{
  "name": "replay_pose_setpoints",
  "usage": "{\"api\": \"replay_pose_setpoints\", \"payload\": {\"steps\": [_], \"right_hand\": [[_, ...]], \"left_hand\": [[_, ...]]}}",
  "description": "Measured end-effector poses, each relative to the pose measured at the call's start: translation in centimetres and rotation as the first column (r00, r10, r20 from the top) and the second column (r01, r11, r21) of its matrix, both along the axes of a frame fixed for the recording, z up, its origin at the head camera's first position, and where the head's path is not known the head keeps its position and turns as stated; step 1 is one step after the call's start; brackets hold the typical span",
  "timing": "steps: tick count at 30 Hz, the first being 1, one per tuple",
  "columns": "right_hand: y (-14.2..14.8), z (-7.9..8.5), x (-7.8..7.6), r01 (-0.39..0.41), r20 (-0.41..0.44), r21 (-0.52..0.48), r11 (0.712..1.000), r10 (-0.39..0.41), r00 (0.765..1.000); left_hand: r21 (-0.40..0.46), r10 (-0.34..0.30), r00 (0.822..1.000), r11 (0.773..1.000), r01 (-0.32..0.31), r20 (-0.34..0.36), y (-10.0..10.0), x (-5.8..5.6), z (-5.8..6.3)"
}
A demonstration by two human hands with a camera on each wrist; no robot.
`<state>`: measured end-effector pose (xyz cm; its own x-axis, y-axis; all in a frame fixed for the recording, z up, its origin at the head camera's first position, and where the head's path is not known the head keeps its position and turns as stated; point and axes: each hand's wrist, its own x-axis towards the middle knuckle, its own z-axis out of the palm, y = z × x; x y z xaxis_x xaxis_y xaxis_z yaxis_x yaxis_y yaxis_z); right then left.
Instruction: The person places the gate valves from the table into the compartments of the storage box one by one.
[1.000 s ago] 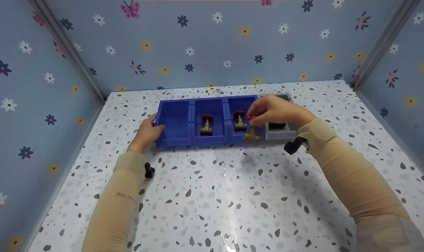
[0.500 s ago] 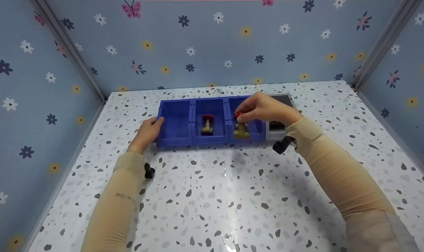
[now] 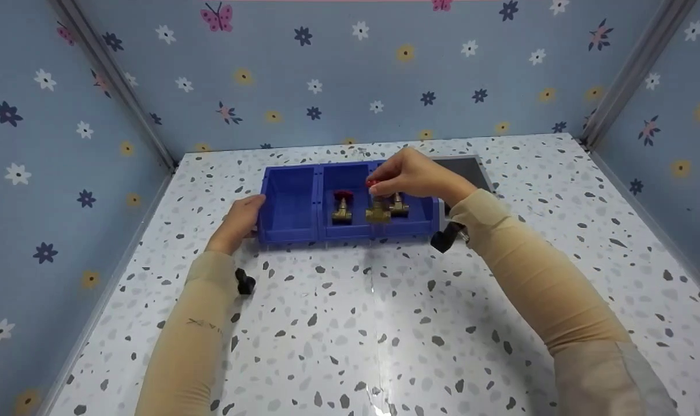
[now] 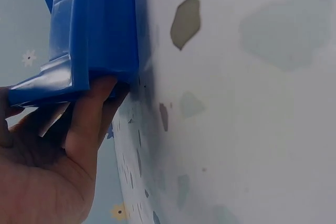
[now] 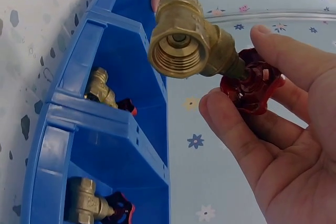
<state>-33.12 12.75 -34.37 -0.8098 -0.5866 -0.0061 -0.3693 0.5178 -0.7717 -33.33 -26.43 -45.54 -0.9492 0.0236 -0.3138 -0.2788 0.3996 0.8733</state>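
My right hand [image 3: 416,176] pinches the red handwheel of a brass gate valve [image 3: 378,214] between thumb and fingers. In the head view, the valve overlaps the divider between the middle and right blue bins. The right wrist view shows its threaded opening [image 5: 180,53] facing the camera, raised over the bins. One similar valve [image 3: 342,212] lies in the middle bin, another [image 3: 400,207] in the right one, partly behind the held valve. My left hand [image 3: 238,222] grips the outer side of the leftmost blue bin [image 3: 292,199], with its fingers [image 4: 86,124] against the wall.
Three blue bins stand joined in a row, and the leftmost holds nothing visible. A grey bin [image 3: 459,169] adjoins them at the right, partly hidden by my right arm. Flower-patterned walls [image 3: 361,69] enclose the speckled table [image 3: 315,323] behind and at both sides.
My right hand has carried the valve leftward, from the right end of the right blue bin to the divider beside the middle bin. My left thumb has drawn back slightly at the rim.
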Motion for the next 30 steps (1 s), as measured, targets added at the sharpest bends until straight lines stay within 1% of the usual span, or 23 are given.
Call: {"api": "replay_pose_setpoints", "payload": {"steps": [3,7,10,16,19,24,30], "right_hand": [[-0.8,-0.1,-0.1,0.002,-0.008,-0.006,1.000,-0.002,1.000],[-1.8,-0.3,-0.3,-0.011,-0.014,-0.033,0.999,0.011,1.000],[-2.6,-0.4,-0.4,-0.015,-0.005,-0.042,0.999,0.015,1.000],[-4.2,-0.6,-0.4,0.001,0.017,-0.028,1.000,0.000,1.000],[-4.9,-0.6,-0.5,0.000,0.020,-0.033,0.999,0.001,1.000],[-6.1,-0.7,-0.6,-0.022,0.009,-0.050,0.998,0.023,1.000],[-7.3,-0.9,-1.0,-0.046,0.004,-0.075,0.996,0.046,0.999]], "left_hand": [[0.028,-0.008,1.000,1.000,0.007,0.021,-0.1,0.0,0.0],[0.023,-0.021,0.999,1.000,0.020,0.030,-0.2,0.0,0.2],[0.016,-0.026,0.999,1.000,0.026,0.028,-0.2,0.1,0.2],[-0.002,-0.023,0.999,1.000,0.023,0.028,-0.2,0.0,0.2],[-0.015,-0.032,0.999,0.999,0.032,0.018,-0.1,0.1,0.2],[-0.021,-0.037,0.999,0.999,0.037,0.004,-0.1,0.2,0.3],[-0.002,-0.027,1.000,1.000,0.027,0.007,-0.2,0.2,0.2]]}}
